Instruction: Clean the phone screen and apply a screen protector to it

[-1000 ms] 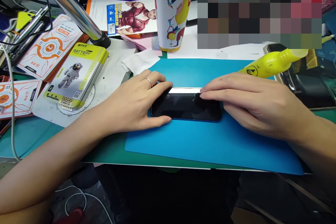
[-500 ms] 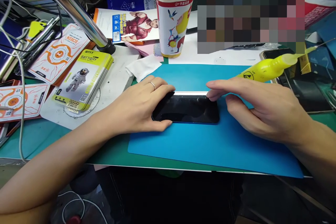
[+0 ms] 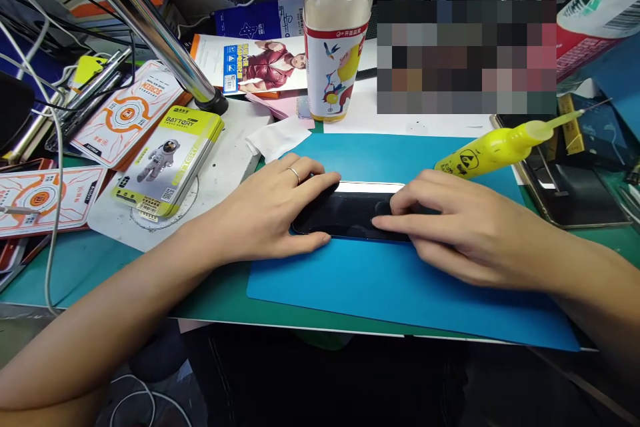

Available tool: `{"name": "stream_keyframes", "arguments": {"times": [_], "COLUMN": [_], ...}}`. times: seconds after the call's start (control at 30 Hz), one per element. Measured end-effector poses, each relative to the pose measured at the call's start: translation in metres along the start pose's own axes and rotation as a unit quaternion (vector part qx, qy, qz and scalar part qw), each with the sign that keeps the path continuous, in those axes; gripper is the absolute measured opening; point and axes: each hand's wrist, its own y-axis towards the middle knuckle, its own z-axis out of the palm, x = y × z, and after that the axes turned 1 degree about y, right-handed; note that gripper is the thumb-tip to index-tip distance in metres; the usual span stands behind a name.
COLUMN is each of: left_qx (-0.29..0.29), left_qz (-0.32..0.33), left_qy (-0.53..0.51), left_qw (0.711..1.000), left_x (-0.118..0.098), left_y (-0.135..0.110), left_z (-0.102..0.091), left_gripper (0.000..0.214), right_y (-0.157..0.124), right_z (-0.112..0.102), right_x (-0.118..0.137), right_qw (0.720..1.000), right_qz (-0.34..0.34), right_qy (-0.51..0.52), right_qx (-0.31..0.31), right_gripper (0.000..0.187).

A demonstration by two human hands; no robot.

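Note:
A black phone with a glossy dark screen lies flat on the blue mat. Around its left end, my left hand is closed, with a finger along the far edge and the thumb at the near edge. A ring is on one of that hand's fingers. My right hand is over the phone's right end, holding nothing visible. Its fingers are bent and apart, and one fingertip touches the screen. The phone's right end is hidden beneath this hand. A white strip shows along the phone's far side.
A yellow dropper bottle with a thin needle lies beyond my right hand. A drink bottle stands behind the mat. Battery boxes, screen boxes and a metal lamp post crowd the left. Another dark phone lies right.
My right hand has moved left and down onto the phone's screen from beside its right end. My left hand keeps its hold. The view has shifted slightly.

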Motion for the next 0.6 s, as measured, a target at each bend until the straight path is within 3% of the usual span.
{"name": "stream_keyframes", "arguments": {"times": [0.17, 0.47, 0.6], "left_qx": [-0.008, -0.011, -0.082], "left_qz": [-0.015, -0.008, -0.052], "left_qy": [-0.002, -0.022, 0.056], "left_qw": [1.000, 1.000, 0.994], "left_x": [0.002, 0.003, 0.013], "left_y": [-0.001, 0.000, -0.003], "left_z": [0.003, 0.004, -0.013], "left_gripper": [0.067, 0.065, 0.045], "right_y": [0.000, 0.007, 0.005], "right_z": [0.001, 0.009, 0.009], "right_x": [0.006, 0.016, 0.014], "right_qw": [0.999, 0.999, 1.000], "right_qz": [0.009, 0.009, 0.011], "right_qy": [0.032, -0.010, 0.005], "right_qx": [0.035, 0.031, 0.021], "right_gripper": [0.035, 0.038, 0.033]}}
